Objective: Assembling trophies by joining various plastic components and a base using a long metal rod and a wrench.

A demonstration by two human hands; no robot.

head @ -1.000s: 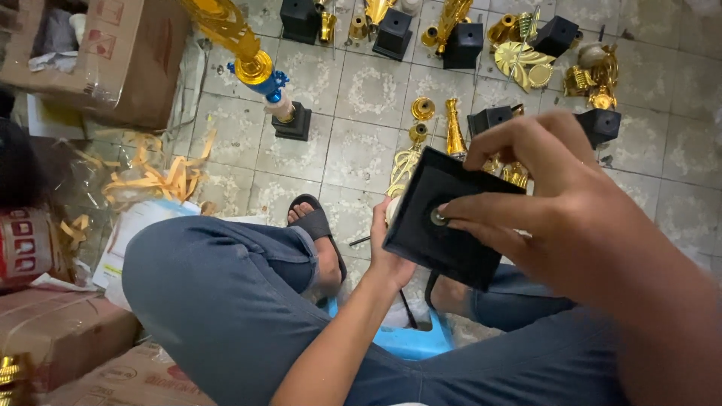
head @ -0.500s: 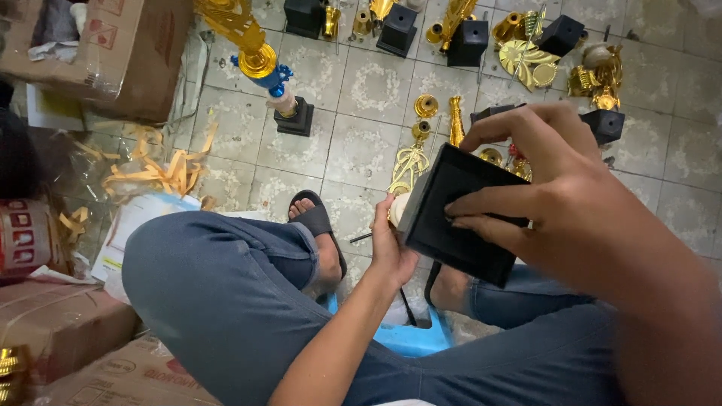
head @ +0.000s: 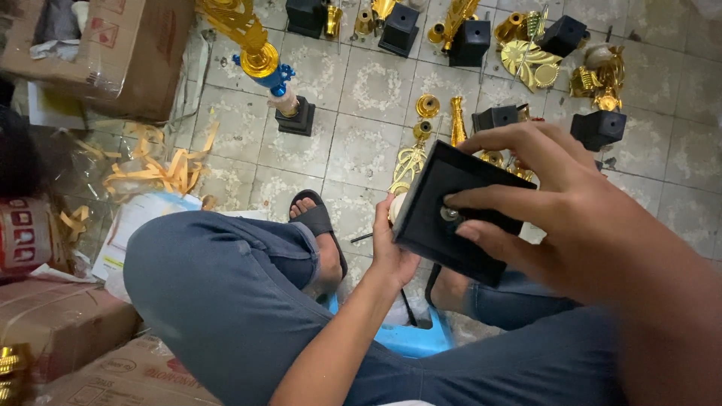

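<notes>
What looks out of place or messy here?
Loose gold trophy parts lie scattered among the black bases on the tiled floor. Torn tan strips litter the floor by the cardboard box. The black base in hand looks intact.

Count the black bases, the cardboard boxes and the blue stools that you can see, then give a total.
Black bases on the floor: 7
Held black base, between left hand and right hand: 1
Cardboard boxes: 3
Blue stool: 1
Total: 12
</notes>
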